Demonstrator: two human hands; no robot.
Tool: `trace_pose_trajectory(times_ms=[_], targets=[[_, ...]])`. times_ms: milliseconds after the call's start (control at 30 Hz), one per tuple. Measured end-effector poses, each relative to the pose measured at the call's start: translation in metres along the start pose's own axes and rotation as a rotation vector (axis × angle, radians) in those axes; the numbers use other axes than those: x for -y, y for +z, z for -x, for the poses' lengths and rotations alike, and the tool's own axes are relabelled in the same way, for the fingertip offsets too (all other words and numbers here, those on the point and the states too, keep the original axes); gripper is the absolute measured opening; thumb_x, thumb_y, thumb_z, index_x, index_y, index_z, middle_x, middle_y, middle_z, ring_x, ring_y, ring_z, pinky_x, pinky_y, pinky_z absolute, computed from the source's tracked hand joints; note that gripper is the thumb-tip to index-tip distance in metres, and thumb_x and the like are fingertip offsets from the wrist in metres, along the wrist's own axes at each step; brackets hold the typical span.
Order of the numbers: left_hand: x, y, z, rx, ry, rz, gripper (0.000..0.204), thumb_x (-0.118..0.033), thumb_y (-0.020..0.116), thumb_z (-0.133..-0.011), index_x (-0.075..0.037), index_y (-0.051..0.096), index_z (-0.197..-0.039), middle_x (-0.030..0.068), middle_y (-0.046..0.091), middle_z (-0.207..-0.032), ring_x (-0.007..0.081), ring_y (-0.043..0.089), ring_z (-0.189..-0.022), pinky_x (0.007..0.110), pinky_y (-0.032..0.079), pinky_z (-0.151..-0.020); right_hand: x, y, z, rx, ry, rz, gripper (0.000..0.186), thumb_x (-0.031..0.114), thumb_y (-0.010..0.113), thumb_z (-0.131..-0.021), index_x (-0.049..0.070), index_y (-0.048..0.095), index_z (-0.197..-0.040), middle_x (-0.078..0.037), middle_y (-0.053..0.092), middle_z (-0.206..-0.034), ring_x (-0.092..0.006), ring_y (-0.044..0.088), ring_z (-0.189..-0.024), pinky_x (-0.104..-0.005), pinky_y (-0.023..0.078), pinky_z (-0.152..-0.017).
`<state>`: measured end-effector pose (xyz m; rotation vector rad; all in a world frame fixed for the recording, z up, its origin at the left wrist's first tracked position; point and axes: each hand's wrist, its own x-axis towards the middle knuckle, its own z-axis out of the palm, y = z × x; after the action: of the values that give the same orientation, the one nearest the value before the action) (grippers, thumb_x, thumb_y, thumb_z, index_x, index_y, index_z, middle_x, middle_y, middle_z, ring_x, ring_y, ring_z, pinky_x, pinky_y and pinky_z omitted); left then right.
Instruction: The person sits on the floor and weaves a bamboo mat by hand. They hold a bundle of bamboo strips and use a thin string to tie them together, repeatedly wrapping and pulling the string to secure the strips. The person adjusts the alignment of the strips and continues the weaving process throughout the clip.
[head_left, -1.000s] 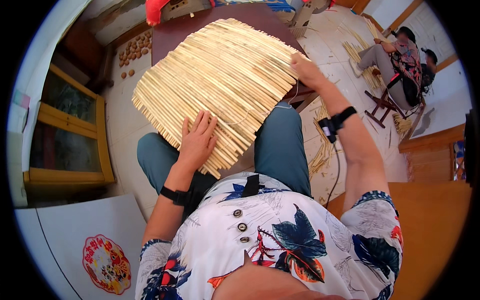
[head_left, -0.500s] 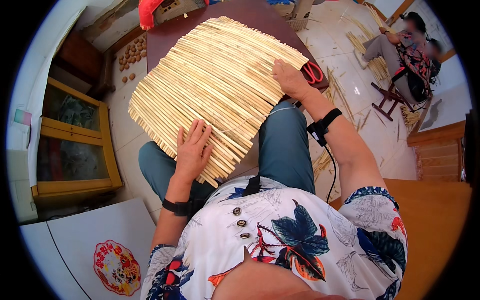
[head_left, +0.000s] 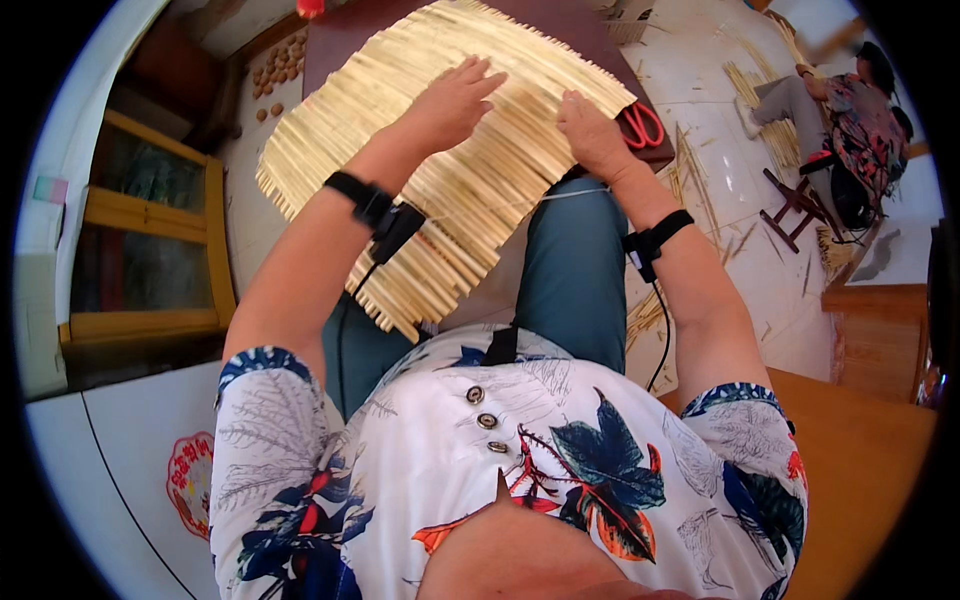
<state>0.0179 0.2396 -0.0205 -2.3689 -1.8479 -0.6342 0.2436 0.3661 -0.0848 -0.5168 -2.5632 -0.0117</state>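
Observation:
A mat of pale straw-coloured stalks (head_left: 520, 150) laid side by side spans the dark red table (head_left: 590, 40) and my lap. Over the middle of its far half is my left hand (head_left: 450, 108), fingers stretched and parted, holding nothing. I cannot tell whether it touches the stalks. My right hand (head_left: 592, 138) rests at the mat's right edge, its fingers extended over the stalk ends and its thumb hidden. A thin pale cord (head_left: 575, 194) trails from the mat across my right thigh. Red-handled scissors (head_left: 643, 126) lie on the table beyond my right hand.
Loose stalks (head_left: 690, 180) litter the tiled floor at right. There a person (head_left: 862, 130) sits near a folding stool (head_left: 790, 210). A yellow-framed glass cabinet (head_left: 216, 240) stands at left, with several round brown things (head_left: 278, 72) on the floor behind it.
My left hand has moved from the mat's near left part up and right to its far middle. My right hand stays at the right edge. The view has shifted slightly.

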Motion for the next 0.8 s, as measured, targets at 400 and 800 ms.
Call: trace_pose_trajectory(times_ms=[400, 800], targets=[[0.011, 0.105, -0.107, 0.215, -0.047, -0.21, 0.048, -0.037, 0.029, -0.098, -0.024, 0.03, -0.144, 0.0119, 0.024, -0.15, 0.031, 0.021, -0.139, 0.054, 0.017, -0.11, -0.002, 0.0, 0.008, -0.122, 0.018, -0.17, 0.017, 0.012, 0.054, -0.085, -0.002, 0.049, -0.094, -0.027, 0.057, -0.106, -0.0414, 0.052, -0.111, -0.0427, 0.041, -0.097], [0.011, 0.1, -0.104, 0.205, -0.057, -0.13, 0.047, -0.04, 0.024, -0.098, -0.028, 0.035, -0.141, 0.0122, 0.028, -0.148, 0.0282, 0.022, -0.139, 0.053, 0.015, -0.111, -0.041, 0.006, -0.016, -0.061, 0.287, -0.329, 0.011, 0.011, 0.05, -0.088, 0.002, 0.046, -0.094, -0.024, 0.055, -0.107, -0.0397, 0.049, -0.109, -0.0438, 0.038, -0.093]])
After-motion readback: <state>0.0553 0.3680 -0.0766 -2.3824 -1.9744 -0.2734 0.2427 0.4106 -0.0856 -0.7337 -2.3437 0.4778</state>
